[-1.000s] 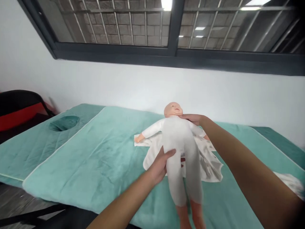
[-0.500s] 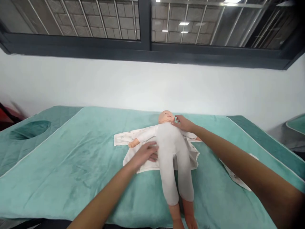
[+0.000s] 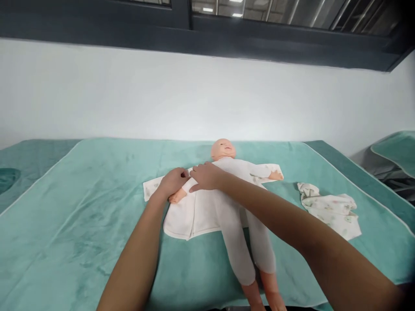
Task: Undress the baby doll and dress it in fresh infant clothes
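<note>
A baby doll [image 3: 235, 166] in a white bodysuit lies face up, its head toward the wall and its bare feet toward me. Under it a white patterned baby shirt [image 3: 181, 222] is spread open, its sleeves reaching out to both sides. My left hand [image 3: 174, 182] is closed at the shirt's left sleeve, fingertips pinching fabric beside the doll's forearm. My right hand [image 3: 207, 176] lies across the doll's arm on that same side, fingers over the far side and thumb along the near side. The two hands almost meet, and the fabric between them is partly hidden.
A crumpled white printed garment [image 3: 330, 209] lies to the right on the green bed cover [image 3: 106, 207]. At the back rises a white wall [image 3: 155, 95] beneath a dark window frame [image 3: 227, 47]. Another green padded surface [image 3: 397, 151] shows at the far right.
My right hand has left the doll's neck and come over to its left-side arm. My left hand moved from the doll's thigh and hip to the sleeve. The doll has shifted slightly.
</note>
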A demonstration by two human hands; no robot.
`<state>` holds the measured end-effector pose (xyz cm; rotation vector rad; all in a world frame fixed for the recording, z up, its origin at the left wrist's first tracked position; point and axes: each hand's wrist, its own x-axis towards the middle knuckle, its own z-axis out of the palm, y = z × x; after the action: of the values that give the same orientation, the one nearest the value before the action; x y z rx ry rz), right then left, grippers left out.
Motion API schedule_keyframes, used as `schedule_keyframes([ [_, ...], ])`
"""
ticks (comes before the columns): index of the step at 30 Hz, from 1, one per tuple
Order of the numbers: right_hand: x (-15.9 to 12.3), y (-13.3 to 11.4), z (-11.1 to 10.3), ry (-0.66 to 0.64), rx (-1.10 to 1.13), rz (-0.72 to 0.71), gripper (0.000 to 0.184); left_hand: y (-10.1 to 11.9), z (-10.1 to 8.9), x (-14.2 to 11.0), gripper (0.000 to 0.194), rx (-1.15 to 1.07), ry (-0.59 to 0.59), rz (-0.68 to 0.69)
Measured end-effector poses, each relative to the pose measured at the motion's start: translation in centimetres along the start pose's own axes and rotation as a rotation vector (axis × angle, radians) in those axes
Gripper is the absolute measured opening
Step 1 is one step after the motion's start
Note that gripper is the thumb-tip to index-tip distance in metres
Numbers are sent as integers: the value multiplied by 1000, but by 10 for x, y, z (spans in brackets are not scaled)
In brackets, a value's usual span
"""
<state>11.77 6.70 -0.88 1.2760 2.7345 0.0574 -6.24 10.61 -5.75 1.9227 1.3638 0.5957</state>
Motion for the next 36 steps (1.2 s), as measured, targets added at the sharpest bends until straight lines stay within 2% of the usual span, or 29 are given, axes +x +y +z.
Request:
schedule_keyframes([
  [4, 3, -3, 4, 3, 8, 7, 59, -1, -8, -9, 26, -373, 43, 3],
  [10, -14, -1, -1, 158, 28, 235, 55, -1, -34, -16, 38, -953, 68, -182],
  [15, -12, 0, 0, 147, 41, 299, 52, 2, -47, -20, 40, -1106, 1, -209],
  [20, -11, 0, 1, 152, 56, 327, 51, 6, -48, -26, 39, -1137, 1, -135],
  [24, -8, -2, 4, 118, 31, 312, 50, 14, -37, -30, 38, -1086, 17, -99],
  [29, -4, -6, 7, 105, 8, 305, 51, 32, -7, -29, 36, -1103, 46, -59],
  [33, 0, -9, 8, 112, 15, 316, 29, 50, 19, -31, 37, -1205, 1, -16],
  [36, -2, -8, 3, 120, 38, 307, 22, 55, 27, -33, 34, -1288, -36, 15],
])
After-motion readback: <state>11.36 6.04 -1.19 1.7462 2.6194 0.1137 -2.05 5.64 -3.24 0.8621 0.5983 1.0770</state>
